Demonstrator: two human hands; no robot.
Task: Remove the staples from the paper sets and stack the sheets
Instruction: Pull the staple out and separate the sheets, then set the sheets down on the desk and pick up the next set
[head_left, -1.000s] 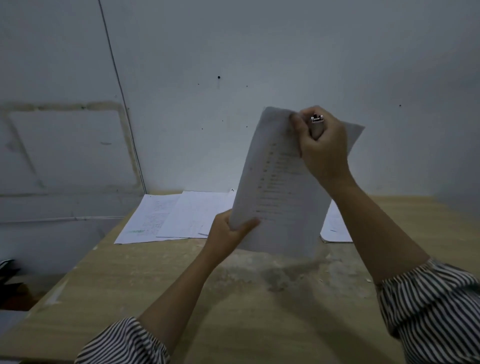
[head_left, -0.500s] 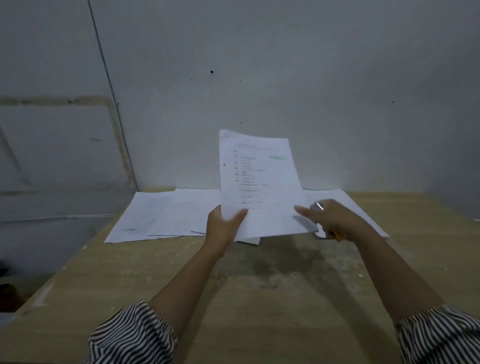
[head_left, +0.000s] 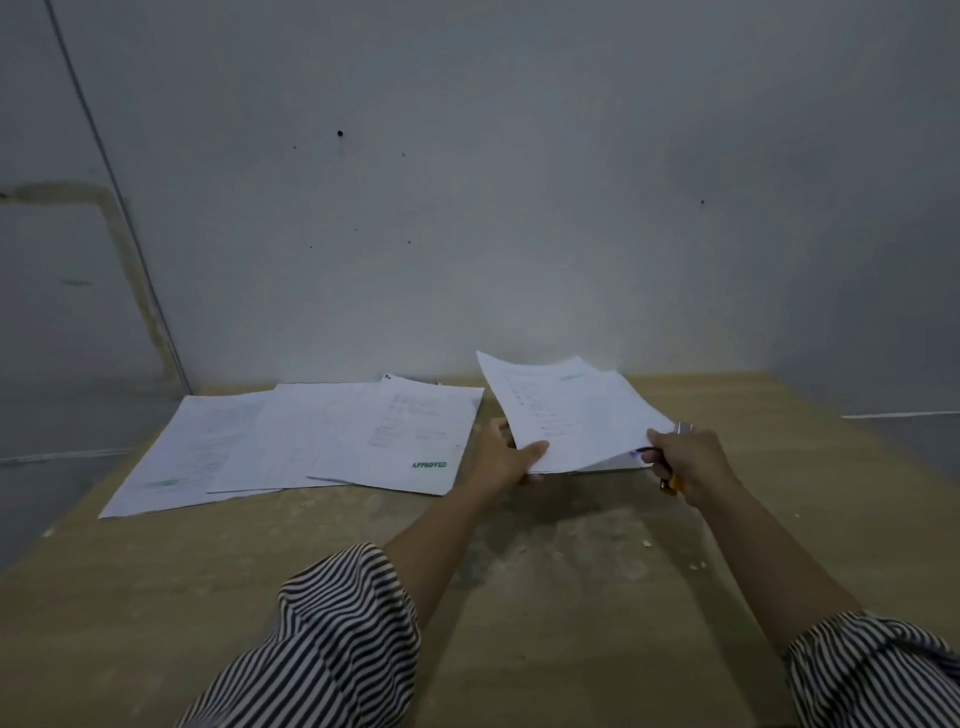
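Low over the table (head_left: 519, 649), the paper set (head_left: 571, 415) lay nearly flat, long axis running away toward the wall. The left hand (head_left: 506, 462) pinched its near-left corner while the right hand (head_left: 685, 460) gripped a metal tool (head_left: 681, 428) at its near-right edge. On the loose sheets (head_left: 322, 441) just left, a green stamp read "APPROVED".

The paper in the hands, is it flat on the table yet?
Not flat: the held paper tilts up, its near edge pinched by the left hand.

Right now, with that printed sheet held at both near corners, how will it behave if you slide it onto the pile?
Probably floppy: the printed sheet sags between the left hand and right hand. Likely very light, pinched only at its near edge. It may skid over the smooth pile beneath.
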